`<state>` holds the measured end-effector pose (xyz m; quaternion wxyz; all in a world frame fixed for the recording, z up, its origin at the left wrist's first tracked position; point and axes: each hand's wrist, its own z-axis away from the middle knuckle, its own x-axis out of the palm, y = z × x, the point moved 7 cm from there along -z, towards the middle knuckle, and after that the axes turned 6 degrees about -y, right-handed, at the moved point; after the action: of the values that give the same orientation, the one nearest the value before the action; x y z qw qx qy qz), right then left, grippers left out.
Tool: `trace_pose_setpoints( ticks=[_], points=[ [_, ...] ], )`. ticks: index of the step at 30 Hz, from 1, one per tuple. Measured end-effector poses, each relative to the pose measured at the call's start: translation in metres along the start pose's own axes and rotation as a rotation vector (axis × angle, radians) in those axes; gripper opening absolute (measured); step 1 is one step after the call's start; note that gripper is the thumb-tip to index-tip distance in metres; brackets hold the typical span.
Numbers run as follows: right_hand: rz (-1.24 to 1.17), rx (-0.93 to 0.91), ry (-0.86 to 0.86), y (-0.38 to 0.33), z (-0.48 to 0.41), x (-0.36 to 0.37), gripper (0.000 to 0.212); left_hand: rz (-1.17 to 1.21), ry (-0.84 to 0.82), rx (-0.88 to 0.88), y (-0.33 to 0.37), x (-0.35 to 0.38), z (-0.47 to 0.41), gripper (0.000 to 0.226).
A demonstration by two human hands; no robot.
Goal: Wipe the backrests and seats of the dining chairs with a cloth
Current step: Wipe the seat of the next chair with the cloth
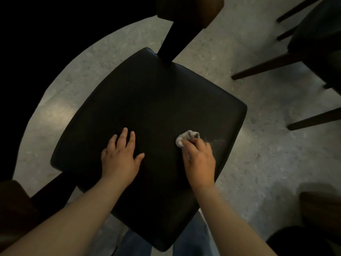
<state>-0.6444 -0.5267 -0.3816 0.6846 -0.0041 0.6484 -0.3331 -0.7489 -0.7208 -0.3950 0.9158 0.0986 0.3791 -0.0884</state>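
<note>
Below, the speckled grey floor (258,148) surrounds a dark padded chair seat (151,108), which fills the middle of the view. Its brown backrest (190,10) is cut off at the top edge. A second chair (313,48) at right shows only dark legs and part of its seat. The left hand (121,154) lies flat on the seat, fingers straight and slightly spread. The right hand (199,156) curls around a crumpled pale cloth (186,138), pressing it to the seat; its fingertips are hidden.
</note>
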Motion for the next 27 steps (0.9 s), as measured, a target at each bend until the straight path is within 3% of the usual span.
trace_pose_setpoints(
  ticks=[6,10,13,15,22,25,27],
  points=[
    [-0.222,0.289,0.210,0.049,0.041,-0.034,0.028,0.044,0.053,-0.003,0.016,0.002,0.003,0.078],
    [-0.258,0.229,0.198,0.027,0.029,-0.038,0.031,0.014,0.057,0.175,0.049,0.013,0.009,0.083],
    [-0.160,0.141,0.011,0.011,0.015,-0.019,0.033,-0.024,0.018,0.160,0.061,0.021,0.008,0.097],
    [-0.066,0.090,-0.019,0.019,0.019,-0.016,0.033,-0.072,-0.007,0.145,0.063,0.023,0.006,0.101],
    [-0.232,0.388,0.229,0.088,0.054,-0.048,0.030,-0.123,-0.009,0.102,0.069,0.024,0.004,0.102],
    [-0.319,0.391,0.298,0.079,0.030,-0.057,0.033,-0.121,0.004,0.111,0.066,0.026,0.003,0.102],
    [-0.331,0.292,0.270,0.059,0.010,-0.055,0.033,-0.121,0.016,0.122,0.064,0.027,0.003,0.102]
  ],
)
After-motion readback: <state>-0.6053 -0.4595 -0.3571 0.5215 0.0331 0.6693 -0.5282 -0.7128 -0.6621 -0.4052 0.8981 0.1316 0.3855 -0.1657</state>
